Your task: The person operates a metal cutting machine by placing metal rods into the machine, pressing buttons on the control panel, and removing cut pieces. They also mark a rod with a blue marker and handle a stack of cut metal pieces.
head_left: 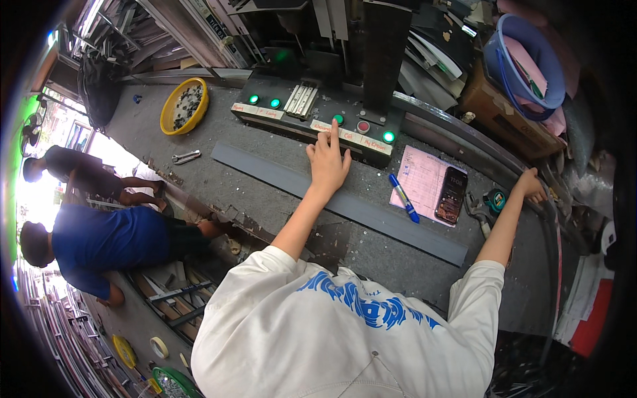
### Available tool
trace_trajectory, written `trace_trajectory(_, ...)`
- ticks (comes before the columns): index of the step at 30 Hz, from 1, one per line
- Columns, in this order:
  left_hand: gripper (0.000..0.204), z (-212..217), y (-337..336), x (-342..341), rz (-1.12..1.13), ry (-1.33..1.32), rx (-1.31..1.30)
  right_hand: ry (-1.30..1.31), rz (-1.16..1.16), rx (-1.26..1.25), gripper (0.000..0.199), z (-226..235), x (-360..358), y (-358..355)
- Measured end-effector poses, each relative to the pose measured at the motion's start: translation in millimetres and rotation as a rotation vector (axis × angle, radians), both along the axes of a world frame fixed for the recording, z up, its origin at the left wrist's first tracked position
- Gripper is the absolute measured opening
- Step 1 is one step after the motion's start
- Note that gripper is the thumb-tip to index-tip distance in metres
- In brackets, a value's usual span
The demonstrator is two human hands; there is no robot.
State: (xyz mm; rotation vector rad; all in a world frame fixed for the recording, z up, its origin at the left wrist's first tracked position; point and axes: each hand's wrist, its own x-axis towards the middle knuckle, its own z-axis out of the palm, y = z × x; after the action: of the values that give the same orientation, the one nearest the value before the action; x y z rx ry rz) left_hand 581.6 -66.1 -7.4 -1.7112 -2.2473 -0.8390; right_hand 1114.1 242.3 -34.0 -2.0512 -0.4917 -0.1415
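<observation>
With its index finger stretched out, my left hand [328, 166] touches a green button [338, 120] on the dark control box [265, 119]; it holds nothing. Beside that button is a red button [363, 127], and a lit green one [388, 136] is at the box's right end. Off to the right, my right hand [531, 186] curls its fingers over a long metal bar [484, 144] running along the back of the bench. A long flat grey strip [398, 225] lies across the bench under my left forearm. Behind the box stands a machine column [383, 60].
A yellow basin [166, 109] of small dark parts and a wrench [186, 157] lie left. Toward the right are a pink paper [415, 169], blue marker [404, 198], phone [451, 194] and tape measure [495, 199]. A blue bucket [494, 63] stands behind. Two people [113, 235] bend at far left.
</observation>
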Motion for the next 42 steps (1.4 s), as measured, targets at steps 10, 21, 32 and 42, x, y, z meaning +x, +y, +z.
trace_trajectory(10,0.084,-1,-2,-4,-0.039,-0.045,-0.015,-0.015,0.002,0.01,0.118,6,-5,-4)
trace_trajectory(21,0.06,15,6,-82,0.374,-0.177,0.378,-0.009,0.018,0.02,0.12,8,-8,-7)
trace_trajectory(32,0.037,10,15,-130,0.514,0.238,0.018,-0.01,0.001,0.007,0.119,8,-8,-5)
trace_trajectory(42,0.044,6,18,-142,0.479,0.221,-0.021,-0.027,0.005,0.024,0.118,4,-8,-3)
